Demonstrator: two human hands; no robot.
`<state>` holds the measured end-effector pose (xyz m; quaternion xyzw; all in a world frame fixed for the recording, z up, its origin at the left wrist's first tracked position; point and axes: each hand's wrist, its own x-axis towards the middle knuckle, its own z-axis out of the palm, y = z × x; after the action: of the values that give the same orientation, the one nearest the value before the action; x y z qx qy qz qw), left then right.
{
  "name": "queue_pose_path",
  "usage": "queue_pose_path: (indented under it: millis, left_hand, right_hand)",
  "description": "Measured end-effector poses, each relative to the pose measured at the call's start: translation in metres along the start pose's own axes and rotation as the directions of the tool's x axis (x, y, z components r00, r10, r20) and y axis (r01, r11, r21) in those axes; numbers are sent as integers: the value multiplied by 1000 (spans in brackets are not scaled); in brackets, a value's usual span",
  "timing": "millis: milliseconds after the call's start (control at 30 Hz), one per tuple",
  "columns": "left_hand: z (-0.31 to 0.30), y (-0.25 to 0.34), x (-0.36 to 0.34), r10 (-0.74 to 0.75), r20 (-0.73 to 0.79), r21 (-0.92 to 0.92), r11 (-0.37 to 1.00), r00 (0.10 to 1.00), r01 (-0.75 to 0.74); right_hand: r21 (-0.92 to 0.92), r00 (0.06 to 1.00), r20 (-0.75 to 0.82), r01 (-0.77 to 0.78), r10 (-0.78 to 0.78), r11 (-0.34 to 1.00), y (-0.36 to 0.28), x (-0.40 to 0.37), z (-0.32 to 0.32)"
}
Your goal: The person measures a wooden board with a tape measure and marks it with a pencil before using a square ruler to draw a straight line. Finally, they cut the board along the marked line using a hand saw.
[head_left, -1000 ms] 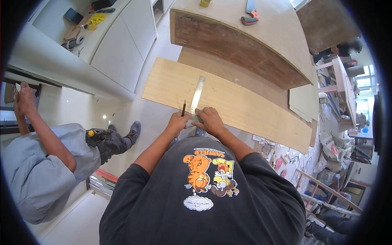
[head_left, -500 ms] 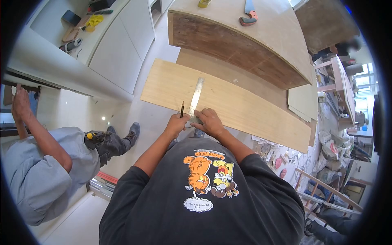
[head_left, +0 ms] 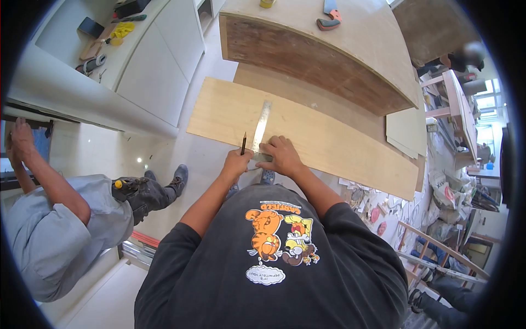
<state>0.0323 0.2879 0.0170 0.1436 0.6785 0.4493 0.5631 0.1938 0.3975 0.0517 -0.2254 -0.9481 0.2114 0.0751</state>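
A long pale wooden board lies crosswise in front of me. Across its left part rests a metal try square, its blade pointing away and its stock at the board's near edge. My left hand is closed around a dark pencil, point up, beside the stock. With thumb and fingers, my right hand grips the stock, some fingers lying on the board. The hands partly hide the stock.
Beyond the board stands a large wooden box-like piece with a handsaw on top. At left, a person in a grey shirt works near a white cabinet. Scraps and a wooden frame lie at right.
My right hand has shifted slightly, its thumb now spread lower from the fingers. The square and pencil stay nearly in place. The view has moved a little.
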Motion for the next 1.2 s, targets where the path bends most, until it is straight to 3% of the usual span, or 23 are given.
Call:
queue_pose_path:
  millis: [133, 233, 433, 700, 800, 900, 1000, 1100, 1200]
  left_hand:
    - [2, 0, 4, -12, -1, -7, 1000, 1000, 12]
    - [1, -1, 4, 10, -2, 15, 1000, 1000, -10]
    - [1, -1, 5, 6, 3, 49, 999, 1000, -6]
    - [0, -1, 6, 16, 27, 48, 999, 1000, -18]
    - [-12, 5, 1, 37, 30, 189, 981, 999, -42]
    - [-26, 8, -16, 289, -88, 438, 871, 953, -224]
    - [-38, 16, -37, 323, -100, 490, 839, 941, -236]
    - [-35, 31, -52, 294, -15, 595, 771, 956, -227]
    - [-23, 40, -55, 512, 58, 618, 655, 857, -434]
  right_hand:
    - [-43, 999, -4, -35, 35, 998, 3, 2, -3]
    - [-183, 998, 29, -41, 47, 982, 2, 4, -3]
    - [-124, 970, 197, -121, 144, 985, -1, 12, -14]
    - [-160, 947, 297, -73, 119, 984, 1, 20, -24]
    - [-161, 941, 314, -78, 126, 984, -1, 24, -25]
    - [-170, 931, 329, -108, 160, 979, -5, 29, -32]
    - [-173, 924, 337, -126, 179, 977, -7, 30, -31]
    - [-164, 923, 336, -137, 186, 977, -6, 30, -28]
    - [-164, 923, 335, -141, 189, 976, -7, 30, -28]
